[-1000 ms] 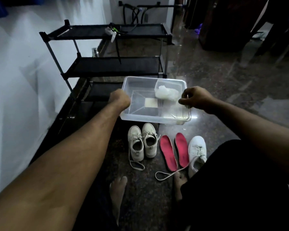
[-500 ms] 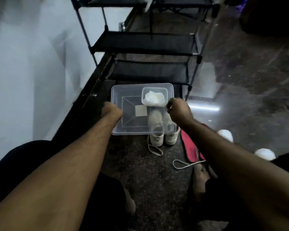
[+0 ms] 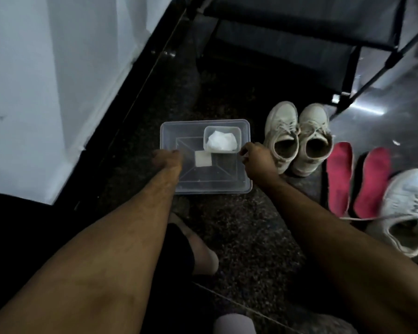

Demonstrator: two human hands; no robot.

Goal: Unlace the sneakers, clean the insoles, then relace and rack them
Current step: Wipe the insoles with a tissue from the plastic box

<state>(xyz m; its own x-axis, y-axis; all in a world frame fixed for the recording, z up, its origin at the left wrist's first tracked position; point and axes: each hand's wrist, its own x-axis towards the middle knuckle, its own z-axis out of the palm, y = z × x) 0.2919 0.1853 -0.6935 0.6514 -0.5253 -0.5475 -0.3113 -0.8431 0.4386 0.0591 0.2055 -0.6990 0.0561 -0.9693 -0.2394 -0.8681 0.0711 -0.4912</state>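
A clear plastic tub (image 3: 227,188) sits low over the dark floor, left of the shoes. My left hand (image 3: 167,159) grips its left rim and my right hand (image 3: 256,160) grips its right rim. Inside lie a small clear box with a white cloth (image 3: 221,141) and a pale square pad (image 3: 202,159). A pair of cream laced sneakers (image 3: 297,136) stands to the tub's right. Two red insoles (image 3: 338,174) lie beyond them, beside a white sneaker (image 3: 410,208) with a loose lace.
The black shoe rack (image 3: 343,34) stands at the top right. A white wall (image 3: 34,80) with a dark skirting runs along the left. My bare feet and knees are at the bottom, on speckled stone floor (image 3: 246,227).
Both hands have carried the tub down and to the left, from in front of the rack to the floor beside the cream sneakers. The view has tilted downward.
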